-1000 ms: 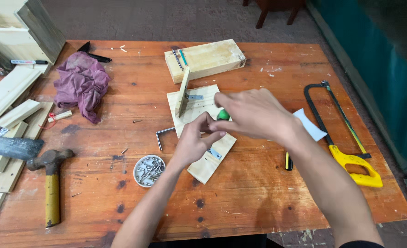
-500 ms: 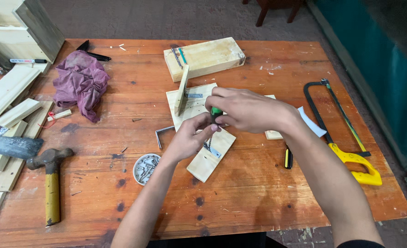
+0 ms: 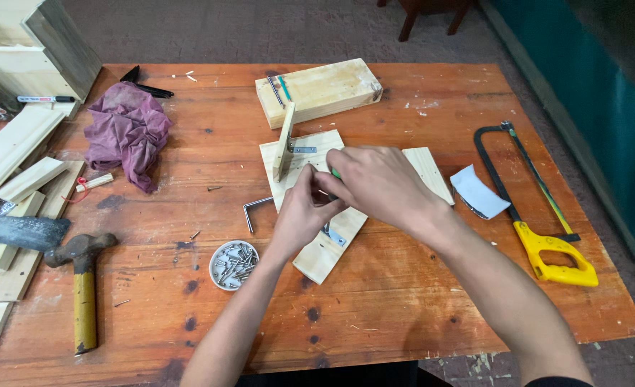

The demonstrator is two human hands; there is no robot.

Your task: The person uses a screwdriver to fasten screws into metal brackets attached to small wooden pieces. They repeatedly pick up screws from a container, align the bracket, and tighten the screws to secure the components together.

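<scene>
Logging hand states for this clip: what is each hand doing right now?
Left hand: fingers pinched together over the wooden board; what they hold cannot be told.
Right hand: closed on a green-handled tool, mostly hidden.

A table (image 3: 418, 301) holds a flat board (image 3: 310, 161) at its middle, with both hands meeting on it: the left hand (image 3: 299, 211) near, the right hand (image 3: 378, 183) just right of it, and a thin strip (image 3: 284, 141) standing on edge on the board's left part. Far behind the board lies a wood block (image 3: 321, 89); near and left of the board sit a bent metal key (image 3: 254, 209) and a dish of nails (image 3: 234, 264). A cloth (image 3: 126, 132) lies far left, a hammer (image 3: 81, 283) near left beside stacked planks (image 3: 16, 165), and a hacksaw (image 3: 529, 204) at the right edge with a paper scrap (image 3: 479, 192) between it and the hands.
</scene>
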